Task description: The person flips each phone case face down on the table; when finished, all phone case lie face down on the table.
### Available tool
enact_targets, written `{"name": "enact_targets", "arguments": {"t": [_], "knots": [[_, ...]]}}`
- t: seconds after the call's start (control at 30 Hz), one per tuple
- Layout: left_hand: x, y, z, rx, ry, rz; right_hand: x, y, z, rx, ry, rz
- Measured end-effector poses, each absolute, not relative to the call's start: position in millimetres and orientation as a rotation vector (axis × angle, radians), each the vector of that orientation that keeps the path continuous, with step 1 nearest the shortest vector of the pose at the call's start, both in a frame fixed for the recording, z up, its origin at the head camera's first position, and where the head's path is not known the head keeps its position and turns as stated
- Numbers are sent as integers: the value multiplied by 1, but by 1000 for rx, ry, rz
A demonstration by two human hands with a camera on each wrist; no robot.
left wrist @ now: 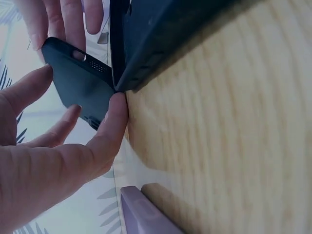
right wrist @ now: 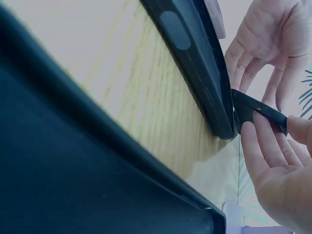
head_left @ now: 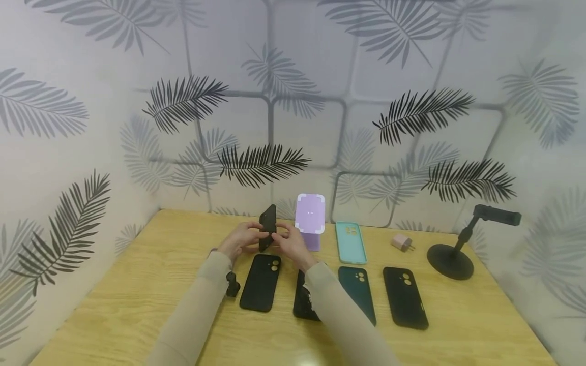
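Observation:
A black phone case (head_left: 268,223) stands upright on its edge near the back of the table, between my two hands. My left hand (head_left: 240,239) pinches it from the left, fingertips on its lower part and side. From the right, my right hand (head_left: 293,246) grips the opposite edge. The left wrist view shows the case (left wrist: 80,80) tilted, with a port cutout and a patch of speaker holes along its rim. Another black phone case (head_left: 260,282) lies just in front of the hands. A further dark case (head_left: 303,302) is partly covered by my right forearm.
Right of the hands stands a lavender phone stand (head_left: 310,213). Beyond it lie a turquoise case (head_left: 351,243), a dark green case (head_left: 359,295) and a black case (head_left: 405,297). A charger plug (head_left: 402,242) and a black desk holder (head_left: 450,260) sit farther right. A lavender object (left wrist: 146,214) lies at the left.

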State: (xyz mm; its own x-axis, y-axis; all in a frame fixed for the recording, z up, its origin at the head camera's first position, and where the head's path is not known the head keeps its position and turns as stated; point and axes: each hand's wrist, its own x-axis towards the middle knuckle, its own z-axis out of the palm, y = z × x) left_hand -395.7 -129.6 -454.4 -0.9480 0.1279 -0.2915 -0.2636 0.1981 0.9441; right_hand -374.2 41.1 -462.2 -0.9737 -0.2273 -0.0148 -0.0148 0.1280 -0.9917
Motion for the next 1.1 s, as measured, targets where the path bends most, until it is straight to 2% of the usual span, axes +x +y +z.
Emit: {"name": "enact_targets", "arguments": {"t": [1.1], "knots": [[-397,-153,-449,-113,2251,1706,-376,52,-473,-388,2369,-1649]]}}
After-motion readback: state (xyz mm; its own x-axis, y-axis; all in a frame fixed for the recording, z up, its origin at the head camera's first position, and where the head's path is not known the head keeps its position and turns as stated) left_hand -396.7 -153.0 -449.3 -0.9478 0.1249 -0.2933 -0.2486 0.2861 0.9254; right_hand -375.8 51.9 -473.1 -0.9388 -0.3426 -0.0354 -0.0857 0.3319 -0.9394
